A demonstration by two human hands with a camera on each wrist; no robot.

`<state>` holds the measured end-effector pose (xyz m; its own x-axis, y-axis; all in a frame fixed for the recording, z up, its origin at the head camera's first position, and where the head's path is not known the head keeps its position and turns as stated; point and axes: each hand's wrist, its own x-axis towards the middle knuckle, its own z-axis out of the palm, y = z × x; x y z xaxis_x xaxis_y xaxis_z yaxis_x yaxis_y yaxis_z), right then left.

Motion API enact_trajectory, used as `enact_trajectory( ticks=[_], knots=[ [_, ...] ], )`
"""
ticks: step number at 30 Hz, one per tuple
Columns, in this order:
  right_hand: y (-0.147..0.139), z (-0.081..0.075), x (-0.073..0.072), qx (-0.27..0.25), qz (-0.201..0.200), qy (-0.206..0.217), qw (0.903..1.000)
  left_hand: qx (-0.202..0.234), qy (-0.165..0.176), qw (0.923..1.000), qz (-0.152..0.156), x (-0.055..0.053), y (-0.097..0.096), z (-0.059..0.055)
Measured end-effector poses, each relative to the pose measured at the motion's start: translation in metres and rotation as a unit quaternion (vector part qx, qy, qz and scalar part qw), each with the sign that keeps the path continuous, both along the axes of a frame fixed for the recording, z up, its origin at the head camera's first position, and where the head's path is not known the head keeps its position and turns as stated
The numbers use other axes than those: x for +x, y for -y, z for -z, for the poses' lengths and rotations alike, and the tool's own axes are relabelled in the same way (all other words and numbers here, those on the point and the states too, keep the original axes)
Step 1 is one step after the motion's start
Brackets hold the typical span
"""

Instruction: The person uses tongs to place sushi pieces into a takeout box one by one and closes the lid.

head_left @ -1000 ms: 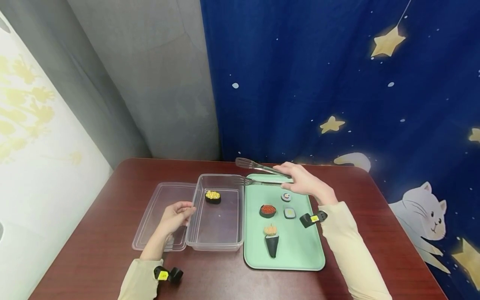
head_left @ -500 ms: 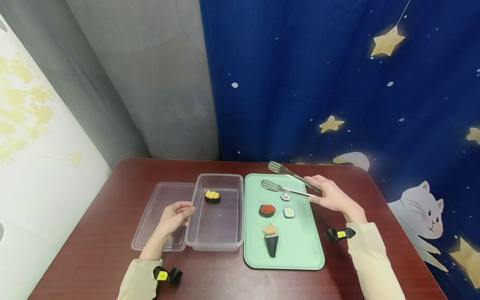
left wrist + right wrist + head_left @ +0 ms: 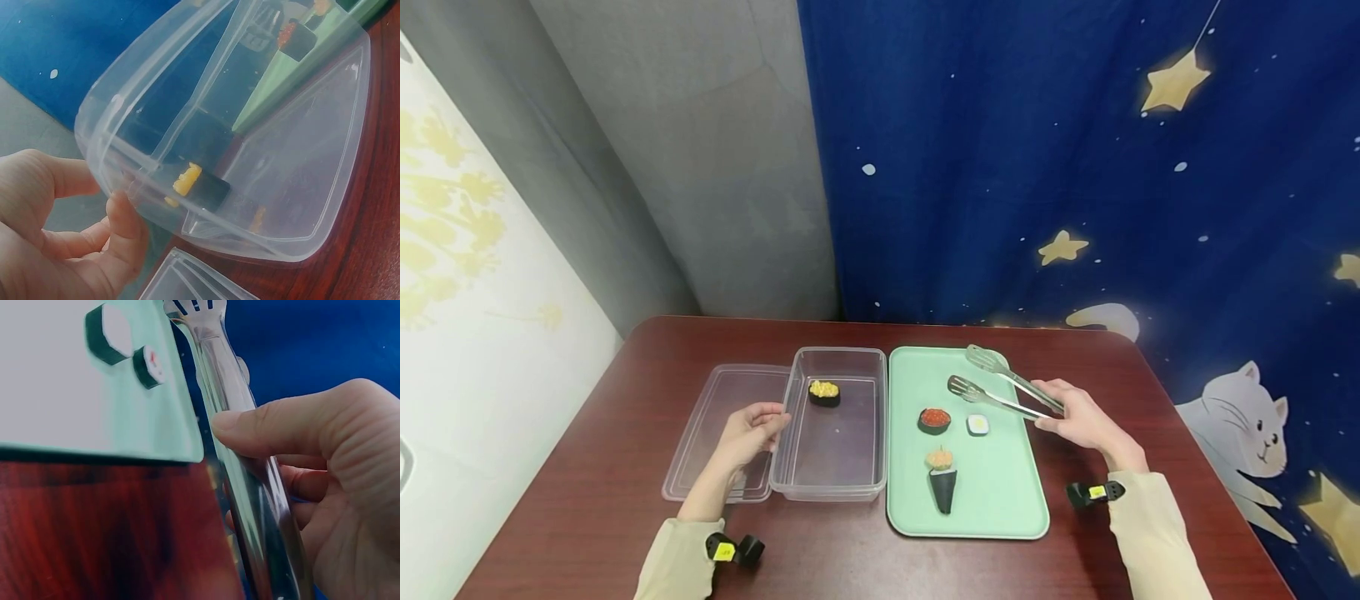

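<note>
My left hand (image 3: 751,435) pinches the left rim of a clear plastic container (image 3: 847,454). Inside it, toward the back left, lies a toy sushi piece (image 3: 824,393) with yellow topping. My right hand (image 3: 1084,423) grips metal tongs (image 3: 232,381), their arms spread over the back of a mint-green tray (image 3: 992,496) with nothing between the tips. On the tray sit a red-topped sushi (image 3: 934,420), a white square roll (image 3: 977,425) and a dark cone hand roll (image 3: 943,487). A small round roll (image 3: 149,367) shows in the right wrist view; the tongs hide it in the head view.
A clear lid (image 3: 718,421) lies flat left of the container, partly beneath my left forearm. Container and tray stand side by side on the dark red wooden table (image 3: 820,550). Behind the table's far edge hangs a blue star-patterned curtain (image 3: 940,208).
My right hand has swung the tongs right and then nearer, from over the container's right edge to above the tray's back right. The left hand keeps its place on the rim.
</note>
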<state>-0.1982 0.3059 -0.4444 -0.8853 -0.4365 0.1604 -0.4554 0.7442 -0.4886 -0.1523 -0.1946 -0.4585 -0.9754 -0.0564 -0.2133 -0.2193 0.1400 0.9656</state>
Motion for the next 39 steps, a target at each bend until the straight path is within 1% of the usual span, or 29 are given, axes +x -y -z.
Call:
enact_trajectory(
  ticks=[5,9,14,20,26,29,33,39],
  knots=[
    [-0.005,0.012,0.002,0.001,0.007,-0.001,1.0,0.005,0.001,1.0,0.0,0.0,0.0,0.002],
    [-0.007,0.017,0.003,-0.004,0.004,-0.007,1.0,0.008,0.002,1.0,0.001,-0.001,0.001,0.003],
    [-0.007,0.016,0.005,-0.012,0.002,0.003,0.9999,0.008,0.004,1.0,0.0,0.0,0.001,0.004],
    [-0.004,0.014,0.005,-0.004,0.002,-0.001,1.0,0.004,0.002,1.0,0.0,0.0,0.001,0.003],
    [-0.005,0.018,0.006,-0.003,0.0,0.001,1.0,0.004,-0.001,1.0,0.0,0.0,0.001,0.003],
    [-0.006,0.021,0.006,-0.004,0.0,-0.007,1.0,0.008,0.0,1.0,0.001,0.0,0.001,0.003],
    [-0.006,0.022,0.007,-0.004,0.001,-0.011,0.9999,0.001,0.0,1.0,0.001,0.0,0.001,0.003],
    [-0.006,0.019,0.006,-0.005,0.003,-0.009,0.9999,-0.003,-0.002,1.0,0.001,0.0,0.001,0.003]
  ],
)
